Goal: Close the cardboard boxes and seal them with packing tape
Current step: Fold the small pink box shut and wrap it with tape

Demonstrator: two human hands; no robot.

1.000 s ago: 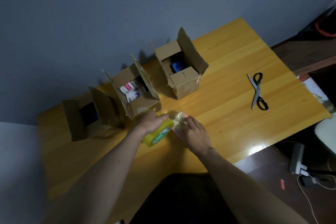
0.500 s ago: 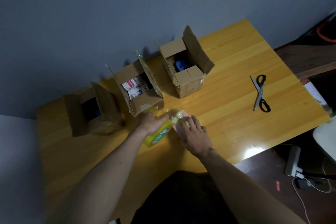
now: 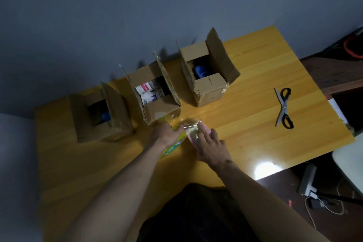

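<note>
Three open brown cardboard boxes (image 3: 208, 76) stand in a row on my yellow wooden table (image 3: 255, 124) by the grey wall (image 3: 137, 15). My left hand (image 3: 165, 133) grips the yellow tape holder (image 3: 172, 145), which points away from me. My right hand (image 3: 211, 147) lies on the clear tape (image 3: 191, 126), fingers straight.

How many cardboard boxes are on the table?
3. The left box stands near the table's far left corner, the middle box just beyond the hands, the right box further right. All stand open.

Single head-worn wide-angle view, looking forward and steeply down onto the tabletop (image 3: 255, 116) from above its near edge. Both forearms enter from the bottom of frame, close to the lens; the grey wall (image 3: 137, 15) fills the upper half. Floor (image 3: 284, 202) is visible at lower right. No second view to compare.
</note>
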